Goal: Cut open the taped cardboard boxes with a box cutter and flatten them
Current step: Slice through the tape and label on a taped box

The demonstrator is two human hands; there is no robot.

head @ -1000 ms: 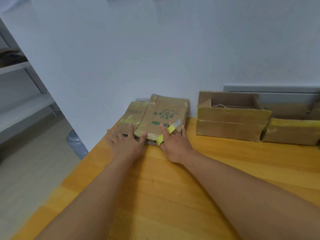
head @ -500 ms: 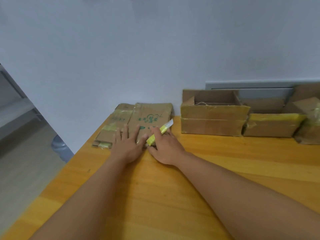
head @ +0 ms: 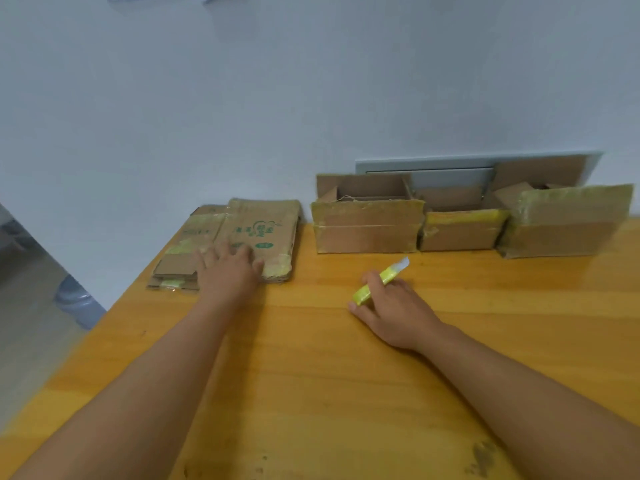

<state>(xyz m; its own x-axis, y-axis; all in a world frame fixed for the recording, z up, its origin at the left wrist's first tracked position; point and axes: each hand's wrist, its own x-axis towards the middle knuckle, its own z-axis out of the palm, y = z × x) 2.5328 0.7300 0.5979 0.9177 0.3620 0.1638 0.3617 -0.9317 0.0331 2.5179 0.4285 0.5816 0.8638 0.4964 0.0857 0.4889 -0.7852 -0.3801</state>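
Both bare forearms are stretched forward from the lower edge of the view, the left one angled up from the lower left, the right one from the lower right. The left hand (head: pixel 230 271) is laid palm down with its fingers spread and straight, though their tips are blurred. The right hand (head: pixel 391 306) is held further right and well apart from the left, its fingers curled round a yellow box cutter (head: pixel 379 281), apparently pinched near the thumb.
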